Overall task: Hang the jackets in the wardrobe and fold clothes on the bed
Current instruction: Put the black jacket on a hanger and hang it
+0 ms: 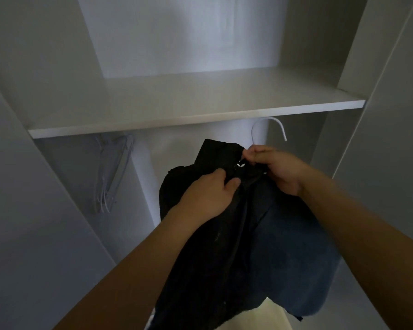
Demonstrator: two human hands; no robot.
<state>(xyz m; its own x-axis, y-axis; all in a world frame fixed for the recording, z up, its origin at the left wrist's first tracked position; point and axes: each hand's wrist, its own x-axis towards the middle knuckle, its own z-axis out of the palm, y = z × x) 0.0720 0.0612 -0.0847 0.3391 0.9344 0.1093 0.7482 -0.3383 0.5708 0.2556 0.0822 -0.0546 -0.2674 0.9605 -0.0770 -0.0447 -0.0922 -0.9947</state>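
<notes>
Ideally, the right hand pinching the black jacket collar and left hand gripping its front settle it squarely on the white hanger.

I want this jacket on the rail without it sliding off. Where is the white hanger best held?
Probably at the neck just below the hook of the white hanger, coming from the right, where the right hand already pinches the collar of the black jacket. The hook stands free above the fabric; the left hand steadies the shoulder.
</notes>
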